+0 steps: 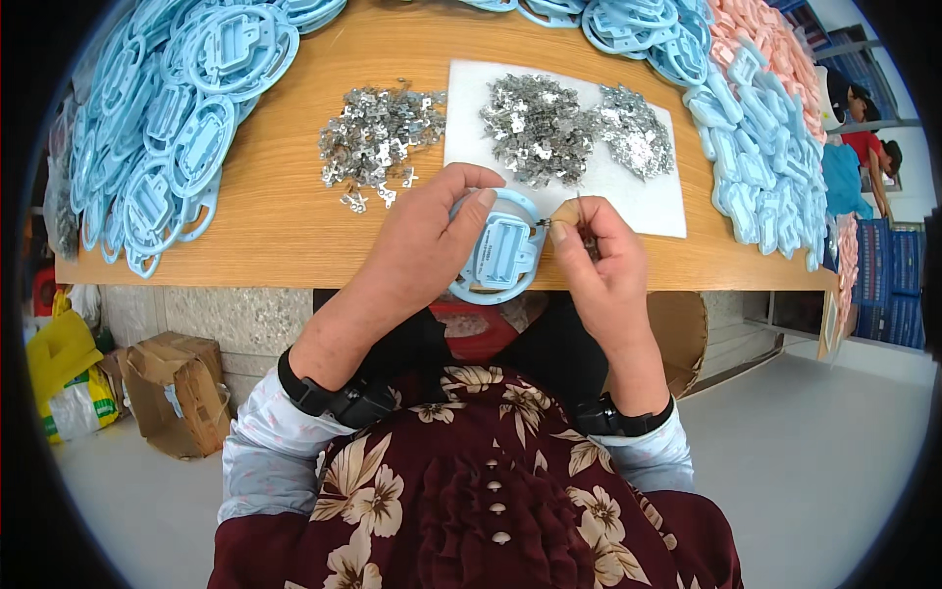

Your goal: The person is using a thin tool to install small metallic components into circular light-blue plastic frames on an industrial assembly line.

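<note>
My left hand [429,231] is closed on the left side of a round light-blue plastic housing [505,250], which has a rectangular recess in its middle. At the housing's right rim, my right hand [601,250] pinches a small metal piece [543,223] between thumb and forefinger. That piece touches or nearly touches the rim; its exact shape is too small to tell. Just beyond my hands lie a pile of small metal clips [378,133] on the wood, and two more metal piles, a darker one [535,123] and a brighter one [636,133], on a white foam sheet [662,211].
Stacked light-blue housings [157,128] cover the table's left side, with more [638,34] at the back. On the right are heaps of blue plastic parts [756,147] and pink parts [765,34]. A cardboard box [177,393] stands on the floor at left. Another person [873,157] is at far right.
</note>
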{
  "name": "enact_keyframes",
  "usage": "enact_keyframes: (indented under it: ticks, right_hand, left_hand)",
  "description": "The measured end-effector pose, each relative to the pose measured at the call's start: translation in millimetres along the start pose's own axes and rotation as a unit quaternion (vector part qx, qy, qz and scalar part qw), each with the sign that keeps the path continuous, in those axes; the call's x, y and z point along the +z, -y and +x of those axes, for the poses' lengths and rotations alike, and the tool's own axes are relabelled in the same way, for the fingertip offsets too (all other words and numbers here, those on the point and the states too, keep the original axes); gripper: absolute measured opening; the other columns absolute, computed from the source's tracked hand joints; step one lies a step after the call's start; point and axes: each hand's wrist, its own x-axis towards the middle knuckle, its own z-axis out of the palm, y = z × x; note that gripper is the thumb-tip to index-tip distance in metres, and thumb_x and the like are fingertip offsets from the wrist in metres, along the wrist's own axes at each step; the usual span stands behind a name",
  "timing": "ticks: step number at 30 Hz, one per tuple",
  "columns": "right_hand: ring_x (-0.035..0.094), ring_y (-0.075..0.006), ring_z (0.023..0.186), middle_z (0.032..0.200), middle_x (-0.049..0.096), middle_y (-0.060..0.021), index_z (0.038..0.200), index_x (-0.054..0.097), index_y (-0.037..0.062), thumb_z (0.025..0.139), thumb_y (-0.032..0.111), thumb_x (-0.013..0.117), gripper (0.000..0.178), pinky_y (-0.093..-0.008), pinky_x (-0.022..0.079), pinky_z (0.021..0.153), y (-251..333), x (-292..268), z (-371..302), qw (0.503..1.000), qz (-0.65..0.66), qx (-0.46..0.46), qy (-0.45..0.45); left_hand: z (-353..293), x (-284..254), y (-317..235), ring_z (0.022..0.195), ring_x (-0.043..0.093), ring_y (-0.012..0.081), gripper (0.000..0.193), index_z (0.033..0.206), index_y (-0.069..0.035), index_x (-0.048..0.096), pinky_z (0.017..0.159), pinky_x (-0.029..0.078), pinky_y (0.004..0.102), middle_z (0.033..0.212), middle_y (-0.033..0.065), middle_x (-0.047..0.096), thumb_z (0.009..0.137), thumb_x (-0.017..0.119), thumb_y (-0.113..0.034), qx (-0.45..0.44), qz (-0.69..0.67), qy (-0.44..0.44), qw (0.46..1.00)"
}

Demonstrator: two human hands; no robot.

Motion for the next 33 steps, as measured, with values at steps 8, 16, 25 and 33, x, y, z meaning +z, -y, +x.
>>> enact_keyframes:
  ticks: [8, 16, 25, 33]
  right_hand:
    - [0.052, -0.0136, 0.06, 0.076, 0.057, -0.0056, 0.096, 0.061, 0.0025, 0.09, 0.004, 0.067, 0.008, -0.0277, 0.044, 0.055, 1, 11, 9, 0.988, -0.118, -0.103, 0.01]
    - [0.055, -0.0176, 0.06, 0.077, 0.057, -0.008, 0.095, 0.06, 0.0021, 0.089, 0.002, 0.067, 0.009, -0.0303, 0.045, 0.056, -7, 19, 11, 0.984, -0.131, -0.121, 0.006]
    - [0.055, -0.02, 0.063, 0.078, 0.057, -0.0097, 0.095, 0.061, 0.0012, 0.09, 0.004, 0.067, 0.008, -0.0322, 0.046, 0.058, -7, 17, 11, 0.986, -0.139, -0.093, 0.012]
    - [0.056, -0.016, 0.067, 0.082, 0.06, -0.008, 0.099, 0.062, 0.0011, 0.092, 0.005, 0.065, 0.008, -0.0297, 0.047, 0.061, -11, 16, 10, 0.993, -0.1, -0.057, 0.014]
  left_hand:
    - [2, -6, -3, 0.09, 0.06, 0.0053, 0.025, 0.122, -0.001, 0.059, 0.078, 0.051, 0.0232, 0.101, 0.0012, 0.066, 0.107, 0.049, -0.018, -0.005, -0.018, 0.019, 1.0]
    - [3, -10, 1, 0.09, 0.06, 0.0061, 0.025, 0.121, -0.001, 0.06, 0.078, 0.051, 0.0239, 0.101, 0.001, 0.066, 0.107, 0.05, -0.019, 0.008, 0.004, 0.014, 1.0]
    - [6, -6, -1, 0.086, 0.061, 0.0069, 0.029, 0.119, 0.0, 0.064, 0.076, 0.051, 0.0252, 0.098, 0.0027, 0.069, 0.105, 0.054, -0.022, -0.027, 0.044, -0.012, 0.999]
    - [8, -7, 1, 0.088, 0.061, 0.0068, 0.029, 0.12, 0.0, 0.063, 0.077, 0.051, 0.0251, 0.1, 0.0024, 0.069, 0.105, 0.053, -0.022, -0.033, 0.034, 0.0, 0.999]
